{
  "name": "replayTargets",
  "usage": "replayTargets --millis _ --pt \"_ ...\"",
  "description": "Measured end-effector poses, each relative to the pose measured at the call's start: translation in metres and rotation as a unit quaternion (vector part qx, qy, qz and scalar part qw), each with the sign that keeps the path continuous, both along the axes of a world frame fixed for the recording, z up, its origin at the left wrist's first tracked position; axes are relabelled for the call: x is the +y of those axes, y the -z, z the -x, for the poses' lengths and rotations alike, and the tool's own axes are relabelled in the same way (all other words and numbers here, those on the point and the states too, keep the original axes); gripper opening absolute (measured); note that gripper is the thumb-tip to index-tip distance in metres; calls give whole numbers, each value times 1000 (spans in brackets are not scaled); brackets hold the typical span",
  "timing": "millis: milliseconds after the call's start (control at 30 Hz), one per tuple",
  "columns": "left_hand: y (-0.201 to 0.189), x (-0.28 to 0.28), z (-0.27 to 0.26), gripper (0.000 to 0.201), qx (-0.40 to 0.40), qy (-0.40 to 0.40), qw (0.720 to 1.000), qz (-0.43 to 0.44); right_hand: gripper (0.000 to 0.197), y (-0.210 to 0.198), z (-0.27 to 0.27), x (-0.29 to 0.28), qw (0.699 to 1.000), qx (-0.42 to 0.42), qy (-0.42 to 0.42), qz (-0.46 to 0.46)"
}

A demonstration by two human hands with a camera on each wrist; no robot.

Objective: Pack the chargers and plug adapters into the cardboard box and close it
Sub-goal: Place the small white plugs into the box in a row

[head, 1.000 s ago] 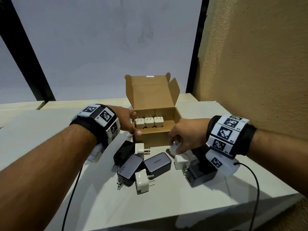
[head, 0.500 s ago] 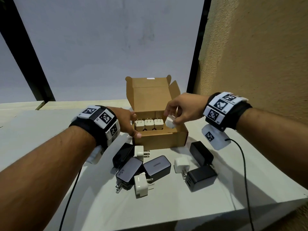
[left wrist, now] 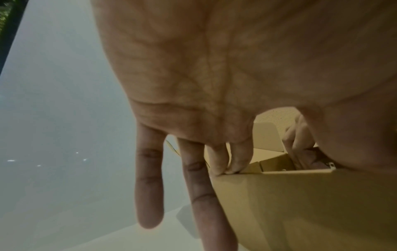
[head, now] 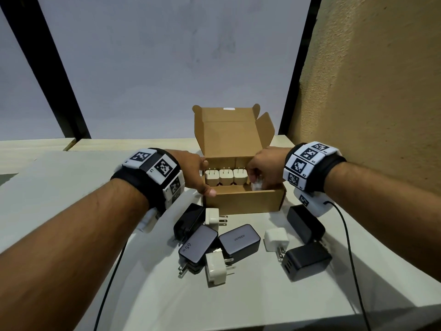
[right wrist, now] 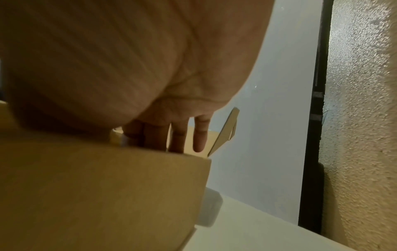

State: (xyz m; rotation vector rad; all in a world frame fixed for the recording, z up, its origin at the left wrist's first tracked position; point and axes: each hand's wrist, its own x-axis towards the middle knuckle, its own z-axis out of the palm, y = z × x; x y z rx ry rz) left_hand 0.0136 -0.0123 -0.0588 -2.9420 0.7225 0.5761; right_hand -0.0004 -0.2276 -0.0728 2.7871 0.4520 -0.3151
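The open cardboard box point(head: 243, 201) stands mid-table with its lid flap upright. Three white plug adapters point(head: 226, 176) stand in a row inside, prongs up. My right hand point(head: 265, 170) reaches into the box's right end and pinches a fourth white plug adapter point(head: 256, 185) beside that row. My left hand point(head: 198, 173) grips the box's left wall, thumb at the front corner. In the left wrist view two fingers point(left wrist: 236, 156) hook over the rim of the box point(left wrist: 300, 203). In the right wrist view my fingers point(right wrist: 154, 135) dip behind the box wall point(right wrist: 96, 186).
In front of the box lie loose white adapters point(head: 214, 218) point(head: 216, 271) point(head: 276, 240) and several black chargers point(head: 198, 244) point(head: 239, 240) point(head: 306, 260). A textured wall point(head: 381, 91) rises close on the right. Wrist cables point(head: 348, 235) trail over the white table point(head: 71, 187).
My right hand picked a white adapter off the table, lifted it over the box and has lowered it into the right end. My left hand has stayed on the box.
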Motion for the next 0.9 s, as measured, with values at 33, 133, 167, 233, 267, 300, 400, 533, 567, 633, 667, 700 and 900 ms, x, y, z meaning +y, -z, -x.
replayTargets --millis 33,133,167,233,267,300,400,533,567,633,667,700,900 --pt "0 0 0 89 -1 0 1000 -3 19 -1 0 0 1000 7 1 -4" --pt "1 -1 -2 78 -3 4 1000 -10 28 -9 6 -3 999 2 11 -31" --pt "1 -1 -2 82 -2 6 1000 -10 26 -12 9 -4 999 -19 11 -42" --pt "1 -1 -3 90 -3 7 1000 -13 19 -15 17 -8 997 -54 5 -60" --pt "0 -1 -3 90 -2 6 1000 -13 20 -15 21 -8 996 -56 3 -62" --pt "0 -1 -3 84 -2 6 1000 -12 23 -13 24 -8 997 -49 4 -54" --pt "1 -2 -6 63 -4 3 1000 -11 28 -1 30 -6 999 -34 1 -6" --pt "-1 -3 -2 60 -3 -5 1000 -2 29 -1 28 -10 997 -51 -14 60" --pt "-2 -4 0 61 -1 -4 1000 6 29 -1 27 -11 996 -47 -19 79" --pt "-4 -3 3 80 -1 -3 1000 14 32 1 24 -12 994 -45 -17 101" --pt "-5 -2 6 87 -3 -5 1000 17 32 1 22 -13 993 -49 -10 106" --pt "-4 -1 7 90 -6 -7 1000 21 32 3 20 -14 993 -53 -2 109" --pt "-3 2 8 93 -3 -13 999 35 34 9 14 -13 993 -67 1 98"
